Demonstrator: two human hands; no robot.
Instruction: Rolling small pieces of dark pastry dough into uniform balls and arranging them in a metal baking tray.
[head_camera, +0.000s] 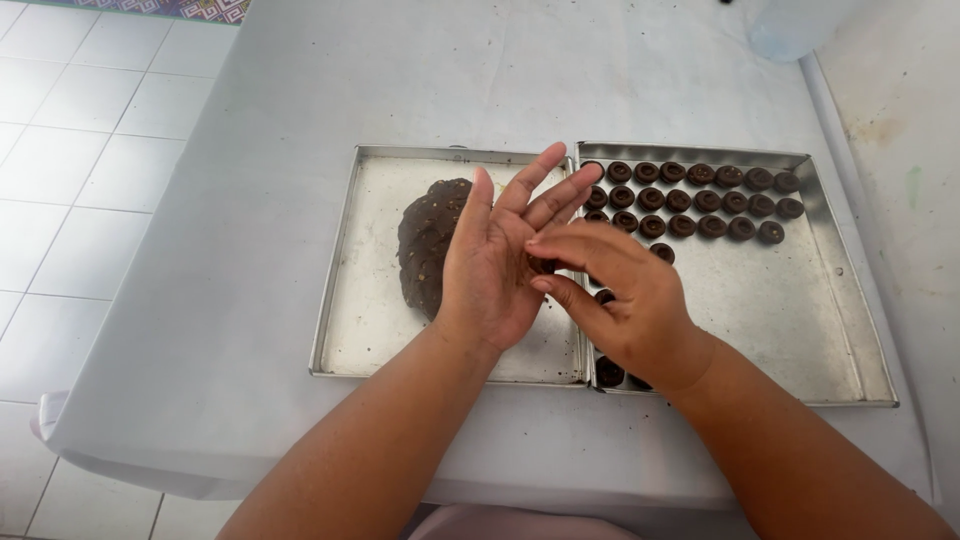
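My left hand (495, 262) is held palm up over the seam between two metal trays, fingers spread. My right hand (620, 295) reaches across it, its fingertips pressing a small dark piece of dough (545, 265) against the left palm. A large lump of dark chocolate dough (425, 240) with pale bits lies on the left tray (370, 330). The right tray (800, 310) carries rows of several small round dough pieces (690, 198) with dimpled centres, and a few more (608, 372) lie near its front left corner, partly hidden by my right hand.
Both trays rest on a table covered with a white cloth (260, 200). A translucent plastic container (795, 28) stands at the far right edge. White floor tiles (70, 150) show to the left of the table.
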